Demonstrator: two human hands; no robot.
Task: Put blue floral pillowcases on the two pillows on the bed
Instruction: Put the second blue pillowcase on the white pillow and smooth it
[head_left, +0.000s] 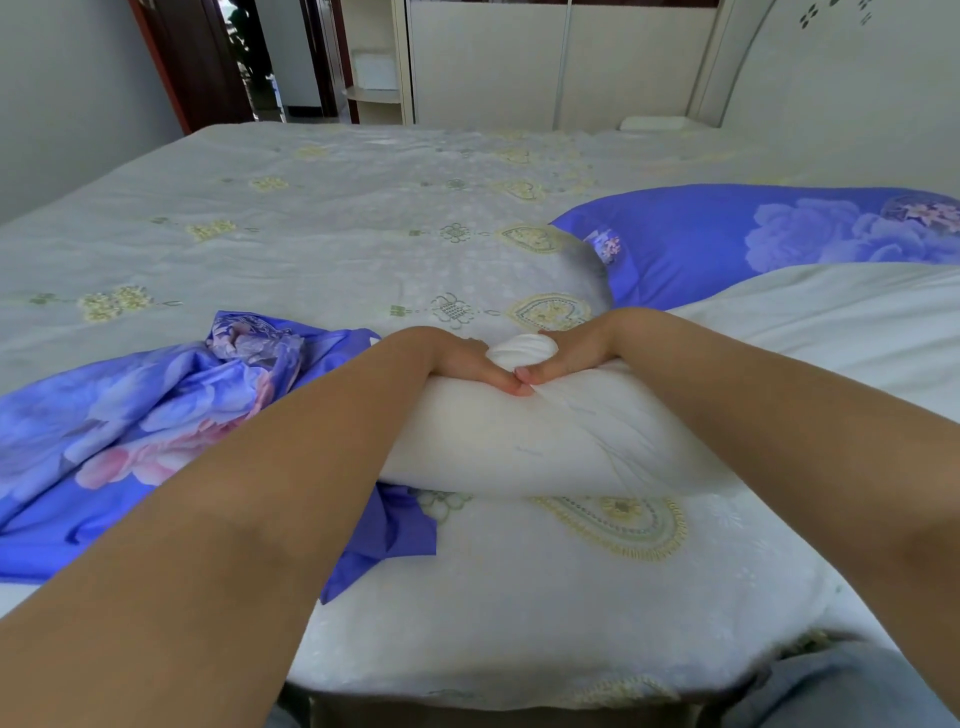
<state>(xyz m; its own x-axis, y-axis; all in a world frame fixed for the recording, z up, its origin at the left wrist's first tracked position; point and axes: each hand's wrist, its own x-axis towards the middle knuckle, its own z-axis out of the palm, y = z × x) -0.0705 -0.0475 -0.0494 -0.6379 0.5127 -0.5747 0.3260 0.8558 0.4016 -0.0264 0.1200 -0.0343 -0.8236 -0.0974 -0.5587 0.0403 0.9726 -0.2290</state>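
A bare white pillow (545, 441) lies in front of me on the bed, bunched at its far end. My left hand (457, 358) and my right hand (566, 353) both grip that bunched end, thumbs touching on top, fingers hidden behind the pillow. A crumpled blue floral pillowcase (156, 415) lies to the left, partly under my left forearm. At the right, a pillow in a blue floral pillowcase (727, 244) rests on the bed.
The bed (311, 218) has a pale grey sheet with yellow heart motifs. A white quilt (831, 322) lies at the right. The headboard (831, 78) stands at the far right, a wardrobe and an open doorway behind the bed.
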